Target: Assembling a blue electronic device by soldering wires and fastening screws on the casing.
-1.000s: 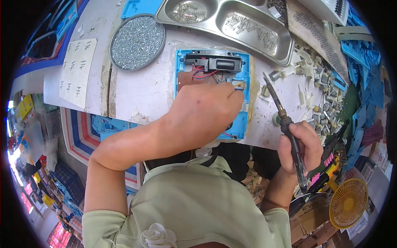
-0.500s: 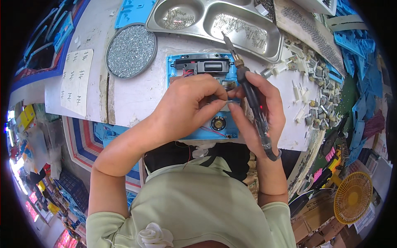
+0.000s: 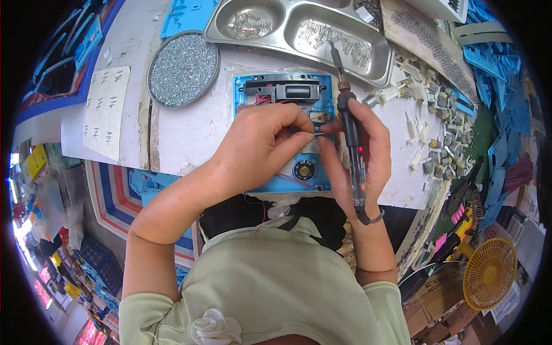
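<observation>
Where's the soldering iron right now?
In the head view, the soldering iron is held upright in the right hand, just right of the blue casing, its tip overlapping the metal tray.

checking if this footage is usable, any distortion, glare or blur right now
Head view: fisheye distortion, with black corners; head view: bright glints on the steel tray; head view: overexposed patches along the left rim; head view: left fingers look fairly sharp, but the thin piece at their tips is too small to make out.
</observation>
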Motion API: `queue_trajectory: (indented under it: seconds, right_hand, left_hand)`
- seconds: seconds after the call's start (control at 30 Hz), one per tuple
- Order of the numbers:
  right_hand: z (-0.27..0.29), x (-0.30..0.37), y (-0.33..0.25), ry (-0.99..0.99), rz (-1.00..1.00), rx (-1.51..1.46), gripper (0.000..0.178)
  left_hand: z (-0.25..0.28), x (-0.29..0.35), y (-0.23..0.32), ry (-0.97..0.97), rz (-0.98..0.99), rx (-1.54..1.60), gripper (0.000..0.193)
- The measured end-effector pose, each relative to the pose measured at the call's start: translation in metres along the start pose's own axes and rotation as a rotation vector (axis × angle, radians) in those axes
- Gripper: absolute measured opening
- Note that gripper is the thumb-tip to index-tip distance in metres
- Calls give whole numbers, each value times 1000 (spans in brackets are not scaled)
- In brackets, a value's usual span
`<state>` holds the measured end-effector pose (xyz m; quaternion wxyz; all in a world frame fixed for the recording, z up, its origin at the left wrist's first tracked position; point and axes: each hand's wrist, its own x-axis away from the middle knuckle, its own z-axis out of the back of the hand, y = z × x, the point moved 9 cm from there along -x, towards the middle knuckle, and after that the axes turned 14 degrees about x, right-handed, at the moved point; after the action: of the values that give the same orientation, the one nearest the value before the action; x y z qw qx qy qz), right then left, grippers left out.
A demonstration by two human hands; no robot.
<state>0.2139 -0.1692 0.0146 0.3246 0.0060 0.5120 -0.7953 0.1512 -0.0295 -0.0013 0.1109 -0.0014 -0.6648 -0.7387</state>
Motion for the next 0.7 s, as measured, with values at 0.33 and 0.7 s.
queue_trajectory:
  seconds: [0.33,0.7]
  right_hand:
    - [-5,-1,3,-69,-17,11,65]
    - [37,14,-15,33,119,164,48]
  left_hand:
    - [2,1,-4,23,26,29,7]
    - [-3,2,6,-97,-115,-34,6]
